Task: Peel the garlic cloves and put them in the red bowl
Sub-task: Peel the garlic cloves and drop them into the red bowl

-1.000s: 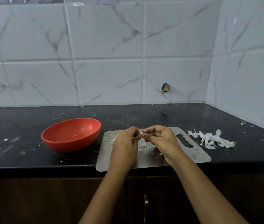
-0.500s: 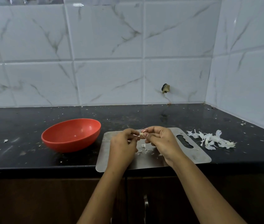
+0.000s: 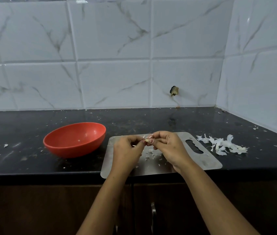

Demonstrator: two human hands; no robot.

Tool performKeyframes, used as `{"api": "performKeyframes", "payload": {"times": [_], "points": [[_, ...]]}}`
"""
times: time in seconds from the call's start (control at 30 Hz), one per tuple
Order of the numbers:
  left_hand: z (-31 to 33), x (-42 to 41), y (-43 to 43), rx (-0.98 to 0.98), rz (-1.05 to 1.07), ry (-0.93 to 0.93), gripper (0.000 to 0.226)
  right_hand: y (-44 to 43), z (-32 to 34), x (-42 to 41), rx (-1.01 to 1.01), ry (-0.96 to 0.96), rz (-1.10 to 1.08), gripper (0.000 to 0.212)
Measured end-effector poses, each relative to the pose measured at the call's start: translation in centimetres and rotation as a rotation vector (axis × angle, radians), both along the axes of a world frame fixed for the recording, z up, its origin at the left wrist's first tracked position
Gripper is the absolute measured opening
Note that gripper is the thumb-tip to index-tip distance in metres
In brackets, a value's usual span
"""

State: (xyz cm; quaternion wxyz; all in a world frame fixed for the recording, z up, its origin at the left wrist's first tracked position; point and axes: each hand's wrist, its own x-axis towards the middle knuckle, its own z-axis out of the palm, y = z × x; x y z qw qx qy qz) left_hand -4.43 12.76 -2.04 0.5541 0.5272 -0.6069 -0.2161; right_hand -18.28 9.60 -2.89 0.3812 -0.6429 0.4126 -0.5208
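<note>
Left of centre, a red bowl (image 3: pixel 73 150), wide and shallow, tipped slightly so its inside faces the camera. Holds almost nothing: one tiny pale fleck (image 3: pixel 78 140) near the bottom, too small to tell whether clove or skin. No whole peeled clove to be made out inside.

Underneath everything, a black speckled worktop (image 3: pixel 24 119), dusted with small white crumbs and flakes. Behind and to the right, a wall of white marble-veined tiles (image 3: pixel 114 82), meeting in a corner at the far right, with a small dark broken hole (image 3: pixel 174 91) low in one tile. Below the front edge, dark wooden cabinet doors (image 3: pixel 32 209) with a metal handle (image 3: pixel 153 211). Just right of the bowl, near but not touching it, a flat steel cutting board (image 3: pixel 202 160) with a slot handle at its right end, its near left corner at the worktop's front edge. Beyond that end, a loose pile of white garlic skins (image 3: pixel 222 145) lying on the worktop. On the board itself, a small scatter of peel scraps (image 3: pixel 150 154).

Above the board, both forearms reaching in from the bottom, hands raised and nearly meeting. Right hand (image 3: pixel 168 148) with fingers curled inward, tips pinching the garlic clove (image 3: pixel 148 141), held in the air over the board and well clear of the bowl. Left hand (image 3: pixel 125 150) knuckles up, fingers bent, tips pinched on what looks like a thin sliver of skin (image 3: pixel 144 137) just beside the clove.
</note>
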Motion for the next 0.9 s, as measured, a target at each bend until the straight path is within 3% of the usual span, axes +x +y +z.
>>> {"api": "performKeyframes", "payload": {"times": [0.43, 0.9], "points": [[0.13, 0.51, -0.16, 0.116, -0.055, 0.179, 0.013, -0.16, -0.17, 0.08, -0.036, 0.013, -0.032, 0.009], [0.16, 0.79, -0.44, 0.158, -0.109, 0.229, 0.014, -0.07, -0.22, -0.05, -0.083, 0.005, -0.006, 0.008]]}}
